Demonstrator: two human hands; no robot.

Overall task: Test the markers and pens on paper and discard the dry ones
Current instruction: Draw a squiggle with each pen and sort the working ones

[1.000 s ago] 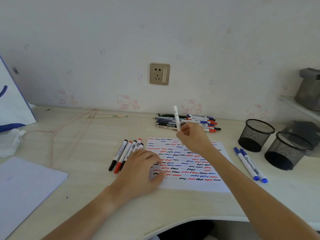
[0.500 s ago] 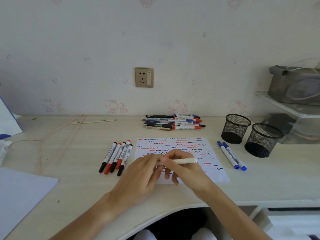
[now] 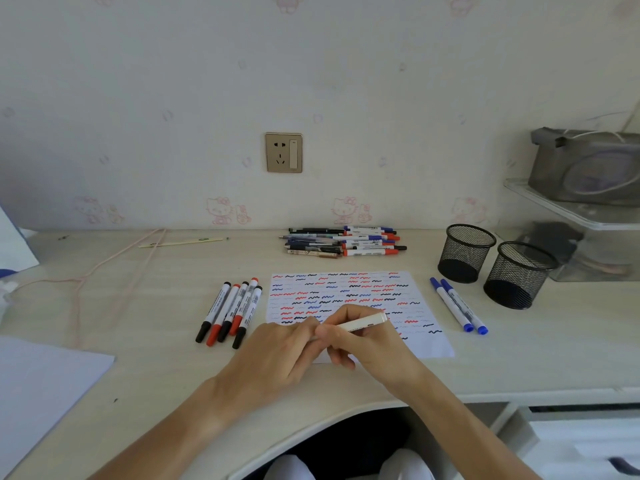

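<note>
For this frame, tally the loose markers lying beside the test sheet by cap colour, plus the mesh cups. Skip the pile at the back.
Black-capped markers, left of the paper: 3
Red-capped markers, left of the paper: 2
Blue-capped markers, right of the paper: 2
Black mesh cups: 2
Total: 9

pale desk (image 3: 519, 348): scribbled paper (image 3: 429, 344), marker rows, pen pile (image 3: 341, 241) (rear), mesh cups.
</note>
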